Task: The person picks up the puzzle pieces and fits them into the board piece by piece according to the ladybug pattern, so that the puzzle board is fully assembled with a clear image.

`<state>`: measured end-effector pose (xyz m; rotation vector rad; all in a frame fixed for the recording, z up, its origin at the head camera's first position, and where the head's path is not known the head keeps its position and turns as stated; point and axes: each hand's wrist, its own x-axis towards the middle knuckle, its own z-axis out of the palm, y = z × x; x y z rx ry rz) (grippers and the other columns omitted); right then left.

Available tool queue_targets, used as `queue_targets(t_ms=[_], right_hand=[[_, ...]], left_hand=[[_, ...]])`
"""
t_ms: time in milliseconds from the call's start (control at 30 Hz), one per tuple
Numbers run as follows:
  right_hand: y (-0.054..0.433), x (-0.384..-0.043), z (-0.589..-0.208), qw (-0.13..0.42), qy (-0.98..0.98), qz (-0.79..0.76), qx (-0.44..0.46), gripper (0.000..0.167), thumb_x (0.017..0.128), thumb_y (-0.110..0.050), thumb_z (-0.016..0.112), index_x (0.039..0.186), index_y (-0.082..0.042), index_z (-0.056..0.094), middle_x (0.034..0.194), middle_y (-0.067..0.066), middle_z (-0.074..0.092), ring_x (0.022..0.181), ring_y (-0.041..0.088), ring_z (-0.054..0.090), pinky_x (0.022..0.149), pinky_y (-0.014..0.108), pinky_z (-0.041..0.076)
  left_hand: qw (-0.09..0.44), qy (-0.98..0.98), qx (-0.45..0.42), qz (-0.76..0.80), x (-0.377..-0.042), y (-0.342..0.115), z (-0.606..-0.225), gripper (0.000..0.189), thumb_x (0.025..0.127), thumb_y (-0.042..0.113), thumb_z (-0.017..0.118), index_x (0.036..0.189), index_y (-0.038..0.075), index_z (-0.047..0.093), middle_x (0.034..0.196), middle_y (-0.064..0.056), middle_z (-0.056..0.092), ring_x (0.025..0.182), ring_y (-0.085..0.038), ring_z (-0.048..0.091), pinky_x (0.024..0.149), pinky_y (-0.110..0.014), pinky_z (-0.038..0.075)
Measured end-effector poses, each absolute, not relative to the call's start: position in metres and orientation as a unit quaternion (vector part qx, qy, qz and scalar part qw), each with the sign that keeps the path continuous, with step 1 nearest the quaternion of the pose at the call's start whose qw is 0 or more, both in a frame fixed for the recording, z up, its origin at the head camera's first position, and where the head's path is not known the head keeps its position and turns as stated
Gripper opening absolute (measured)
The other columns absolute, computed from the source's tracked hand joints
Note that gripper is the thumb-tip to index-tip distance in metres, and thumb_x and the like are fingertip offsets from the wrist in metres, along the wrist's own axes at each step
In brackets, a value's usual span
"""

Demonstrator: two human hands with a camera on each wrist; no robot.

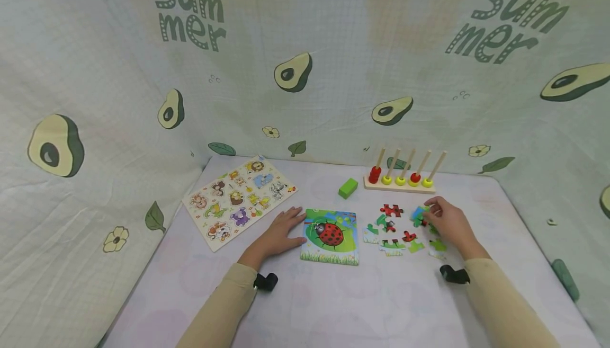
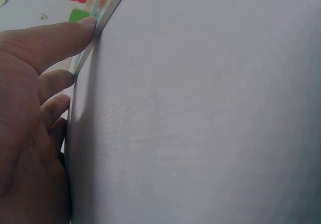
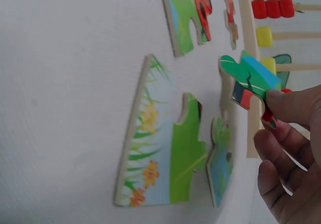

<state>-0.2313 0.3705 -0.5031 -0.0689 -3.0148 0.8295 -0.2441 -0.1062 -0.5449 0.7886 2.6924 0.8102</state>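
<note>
Pinching one puzzle piece (image 3: 256,78) between thumb and fingertips, the right hand (image 1: 449,224) is by the loose pieces (image 1: 392,210), which sit around 3 o'clock from the one ladybug board (image 1: 331,235); they're too jumbled for me to count. Left hand (image 1: 281,233) is at the board's 9 o'clock, fingers out and a bit spread, thumb touching the edge. One green block (image 1: 348,188) is at 1 o'clock from the board, and one bead rack (image 1: 399,188) at 2: five pegs, four red beads, four yellow. One animal board (image 1: 240,202) lies at 10 o'clock.
</note>
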Motion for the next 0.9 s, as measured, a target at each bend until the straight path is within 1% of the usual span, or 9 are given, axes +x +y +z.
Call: queue_targets(t_ms=[67,200,300,400,467,700,900], right_hand=[[0.375,-0.231,-0.5,0.0,-0.965,0.26,-0.018,0.034,0.101,-0.019,0.065,0.128,0.001,0.056,0.102,0.018,0.063,0.083,0.027,0.058,0.067,0.036,0.049],[0.381,-0.231,-0.495,-0.027,-0.966,0.256,-0.007,0.038,0.101,-0.02,0.064,0.134,-0.001,0.059,0.098,0.016,0.061,0.08,0.025,0.053,0.064,0.034,0.044],[0.381,-0.23,-0.493,-0.045,-0.966,0.253,-0.003,0.038,0.101,-0.019,0.063,0.135,-0.002,0.061,0.1,0.017,0.061,0.082,0.027,0.051,0.067,0.037,0.045],[0.381,-0.229,-0.493,-0.057,-0.966,0.252,-0.002,0.036,0.101,-0.018,0.062,0.134,-0.004,0.062,0.103,0.019,0.061,0.087,0.03,0.052,0.072,0.043,0.048],[0.381,-0.229,-0.492,-0.061,-0.966,0.25,-0.001,0.035,0.101,-0.019,0.062,0.132,-0.004,0.063,0.104,0.02,0.06,0.088,0.03,0.052,0.073,0.044,0.048],[0.382,-0.231,-0.49,-0.055,-0.962,0.269,-0.001,0.036,0.1,-0.023,0.065,0.129,-0.004,0.059,0.101,0.017,0.062,0.079,0.025,0.054,0.063,0.033,0.044],[0.375,-0.23,-0.489,-0.065,-0.955,0.288,0.016,0.035,0.101,-0.021,0.063,0.132,-0.005,0.06,0.096,0.011,0.062,0.079,0.023,0.053,0.063,0.032,0.044]], left_hand=[[0.111,0.916,0.268,0.276,-0.244,-0.106,-0.545,0.072,0.098,0.045,0.065,0.158,0.016,0.038,0.168,-0.003,0.025,0.156,-0.025,0.013,0.128,-0.045,0.007],[0.11,0.917,0.27,0.274,-0.244,-0.106,-0.545,0.072,0.098,0.045,0.065,0.158,0.016,0.038,0.168,-0.004,0.024,0.156,-0.026,0.013,0.128,-0.044,0.007],[0.112,0.916,0.269,0.274,-0.244,-0.106,-0.544,0.072,0.098,0.045,0.065,0.159,0.016,0.038,0.168,-0.004,0.024,0.156,-0.026,0.012,0.128,-0.044,0.007],[0.113,0.916,0.267,0.277,-0.244,-0.106,-0.544,0.072,0.098,0.044,0.065,0.159,0.016,0.038,0.168,-0.004,0.024,0.156,-0.026,0.013,0.128,-0.045,0.008],[0.114,0.916,0.266,0.277,-0.244,-0.106,-0.544,0.072,0.098,0.045,0.065,0.159,0.016,0.038,0.168,-0.003,0.024,0.156,-0.026,0.013,0.128,-0.045,0.008],[0.116,0.915,0.265,0.28,-0.245,-0.107,-0.546,0.072,0.097,0.044,0.066,0.158,0.016,0.038,0.168,-0.004,0.024,0.156,-0.026,0.012,0.128,-0.045,0.007],[0.123,0.92,0.26,0.267,-0.247,-0.106,-0.548,0.074,0.098,0.047,0.064,0.16,0.02,0.035,0.169,-0.001,0.02,0.157,-0.022,0.009,0.128,-0.041,0.006]])
